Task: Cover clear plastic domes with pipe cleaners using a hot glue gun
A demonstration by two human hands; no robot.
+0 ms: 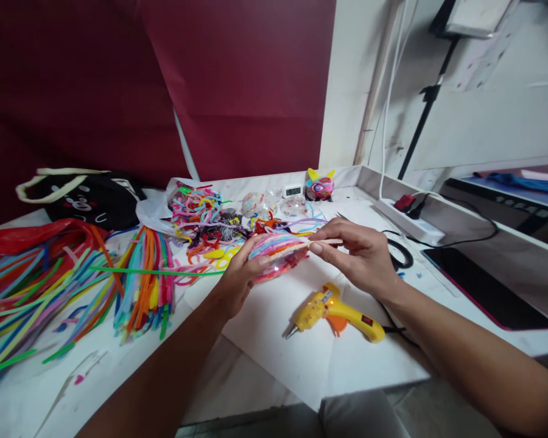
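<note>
My left hand (238, 275) is closed around a clear plastic ball (278, 261) partly wrapped in rows of pink, orange, blue and white pipe cleaner. The ball is held just above the table. At its right side, my right hand (358, 250) pinches a pale pipe cleaner (329, 241) between thumb and fingertips, where it meets the wrapped rows. Below the hands a yellow hot glue gun (331, 310) lies on white paper (274, 359), its nozzle pointing left. Black scissor handles (399, 254) show behind my right wrist.
Bundles of colourful pipe cleaners (148, 280) cover the left side. Behind the ball lie pipe cleaner scraps (196, 210), clear ball pieces (256, 204), a small digital clock (293, 191) and a finished-looking decorated ball (320, 185). A power strip (411, 222) and dark phone (486, 289) are right.
</note>
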